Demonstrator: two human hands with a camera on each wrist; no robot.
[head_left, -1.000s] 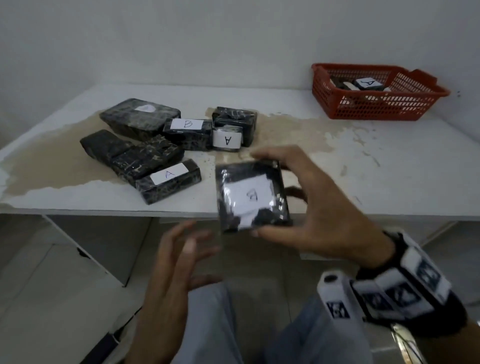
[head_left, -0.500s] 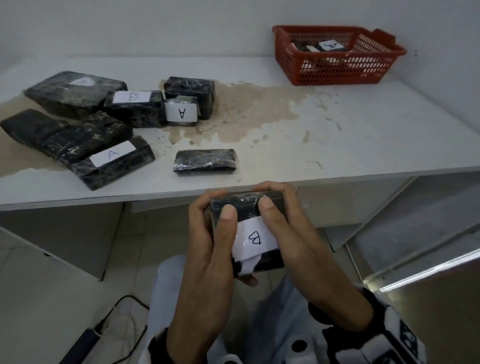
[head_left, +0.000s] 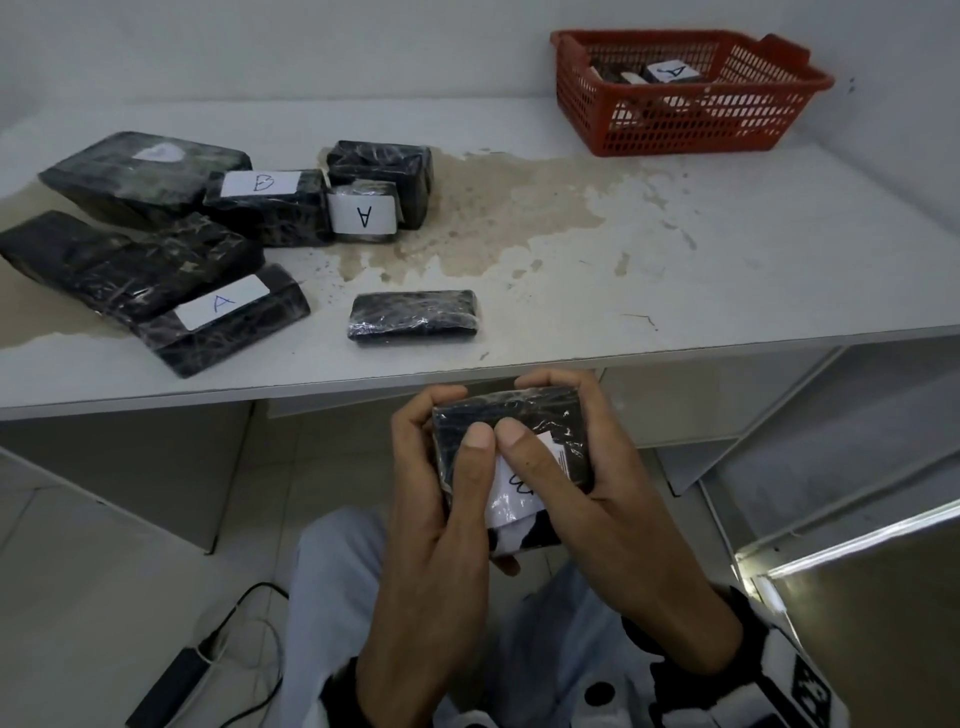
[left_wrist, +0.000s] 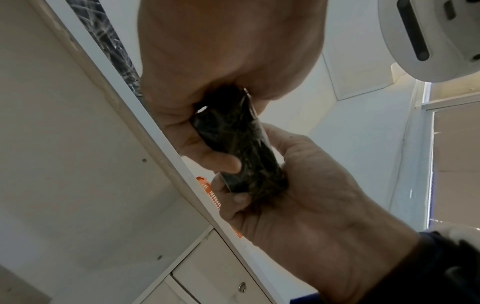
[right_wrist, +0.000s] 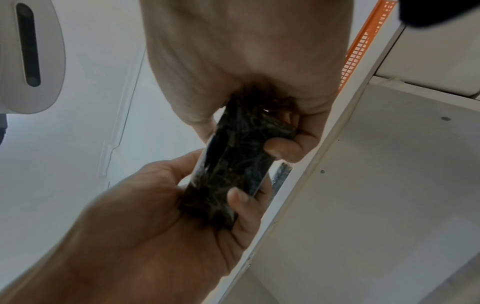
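Observation:
A small black plastic-wrapped packet (head_left: 561, 431) with a white paper label marked B is held below the table's front edge, over my lap. My left hand (head_left: 441, 467) grips its left side, thumb pressed on the top face. My right hand (head_left: 587, 467) grips the right side, its thumb lying across the label. Both wrist views show the packet (left_wrist: 241, 148) (right_wrist: 233, 164) edge-on, fingers of both hands curled round it. The label's lower end is partly peeled or folded.
A white table (head_left: 727, 270) with a worn brown patch carries several black wrapped packets, some labelled A or B (head_left: 260, 184), and one unlabelled packet (head_left: 413, 322) near the front edge. A red basket (head_left: 685, 114) with packets stands at the back right. Cables lie on the floor.
A second ago only my right hand held the packet, up at table height. It came down toward my lap, my left hand took hold too, and both thumbs have since moved together over the label.

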